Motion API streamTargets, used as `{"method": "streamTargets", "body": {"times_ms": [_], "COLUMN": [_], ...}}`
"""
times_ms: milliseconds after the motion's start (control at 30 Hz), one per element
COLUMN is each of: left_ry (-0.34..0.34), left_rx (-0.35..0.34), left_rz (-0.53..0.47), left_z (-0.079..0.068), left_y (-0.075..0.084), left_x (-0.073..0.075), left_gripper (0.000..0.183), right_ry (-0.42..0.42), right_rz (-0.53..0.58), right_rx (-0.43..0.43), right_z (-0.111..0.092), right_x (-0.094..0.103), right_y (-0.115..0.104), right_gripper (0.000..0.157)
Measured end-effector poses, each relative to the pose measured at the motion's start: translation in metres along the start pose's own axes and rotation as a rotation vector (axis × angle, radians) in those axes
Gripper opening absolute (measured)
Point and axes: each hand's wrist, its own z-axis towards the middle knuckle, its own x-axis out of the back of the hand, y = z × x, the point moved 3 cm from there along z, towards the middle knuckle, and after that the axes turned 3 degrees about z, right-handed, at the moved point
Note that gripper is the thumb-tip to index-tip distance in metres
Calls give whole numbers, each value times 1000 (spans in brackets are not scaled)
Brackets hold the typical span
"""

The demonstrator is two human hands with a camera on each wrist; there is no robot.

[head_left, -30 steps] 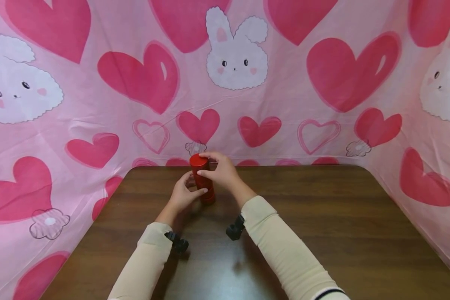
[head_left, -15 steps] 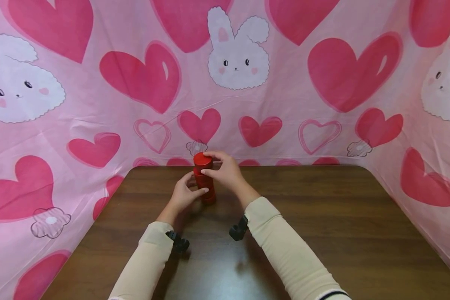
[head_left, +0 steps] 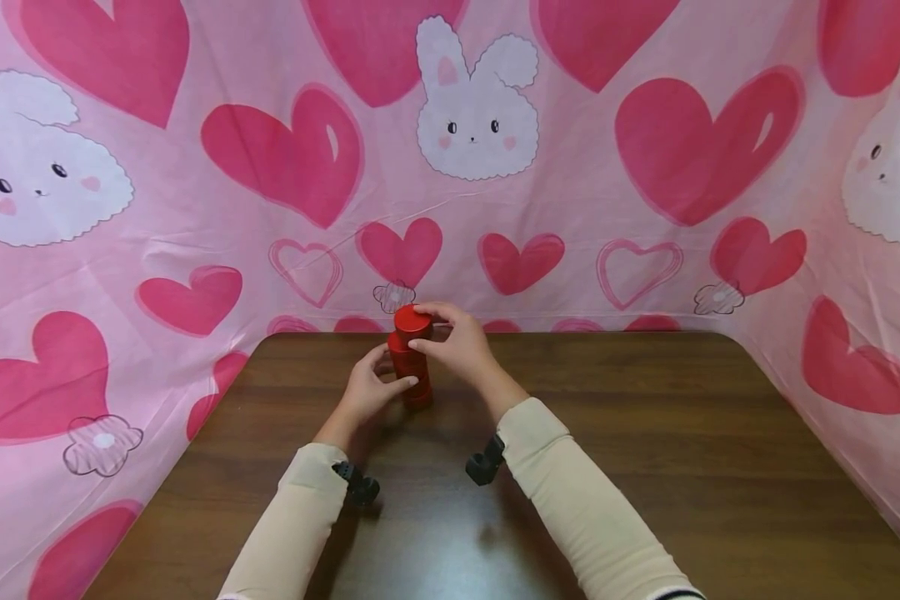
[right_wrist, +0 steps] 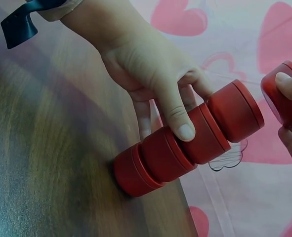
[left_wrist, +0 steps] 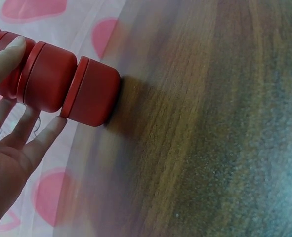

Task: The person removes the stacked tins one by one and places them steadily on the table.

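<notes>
A stack of several small round red tins (head_left: 408,360) with lids stands on the wooden table, leaning a little and unevenly lined up in the right wrist view. My left hand (head_left: 367,393) holds the stack around its middle, thumb (right_wrist: 185,132) on one side and fingers on the other. Over the top, my right hand (head_left: 461,352) pinches one more red tin (head_left: 413,320) between thumb and fingers. A gap shows between this tin (right_wrist: 281,94) and the stack's uppermost tin (right_wrist: 236,111). The left wrist view shows the lowest tin (left_wrist: 94,93) on the table.
The brown wooden table (head_left: 645,467) reaches toward me and to both sides. A pink cloth (head_left: 585,183) with hearts and rabbits hangs behind it and at the sides. A black wrist mount (head_left: 483,462) sits below my right cuff.
The right hand has moved slightly right with the top tin, which was lined up with the stack before and is now offset from it. The left hand has stayed on the stack.
</notes>
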Motion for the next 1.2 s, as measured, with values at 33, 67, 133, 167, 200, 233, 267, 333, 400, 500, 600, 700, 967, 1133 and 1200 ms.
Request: {"method": "streamTargets", "body": {"times_ms": [33,67,133,167,200,233,267,333,400,500,600,700,967,1133,1200], "left_ry": [1,2,4,6,6,6,7,9,9,9,9,13,11,16,15], "left_rx": [-1,-2,-5,-7,-10,-16,-16,-17,-12,-1,-2,-4,6,-2,-4], "left_rz": [0,0,-1,-1,0,2,-1,-4,-7,-9,-4,-2,-2,9,11], "left_z": [0,0,1,1,1,1,1,1,0,0,0,0,1,1,1], "left_y": [0,0,-1,-1,-1,-1,-1,-2,-2,-2,-2,-2,-4,-3,-3], "left_x": [0,0,-1,-1,-1,-1,-1,-1,-1,-1,-1,-1,-2,-2,-3], "left_gripper": [67,67,67,67,67,68,68,68,68,68,68,68,67,68,68], "right_ry": [3,7,17,22,26,30,35,42,48,59,72,81,93,101,107], "right_rz": [0,0,-8,-9,-8,-10,-13,-4,5,25,31,32,46,56,78], "right_rx": [6,11,22,27,31,34,37,45,50,61,74,86,120,143,144], "right_z": [-1,-1,-2,-3,-4,-5,-6,-9,-11,-14,-17,-20,-28,-32,-34], "right_x": [1,2,3,4,5,6,7,8,10,12,15,17,24,26,27], "right_y": [0,0,0,0,0,1,1,2,3,4,5,5,3,15,17], "right_gripper": [50,50,50,50,50,50,50,50,50,50,49,50,49,50,50]}}
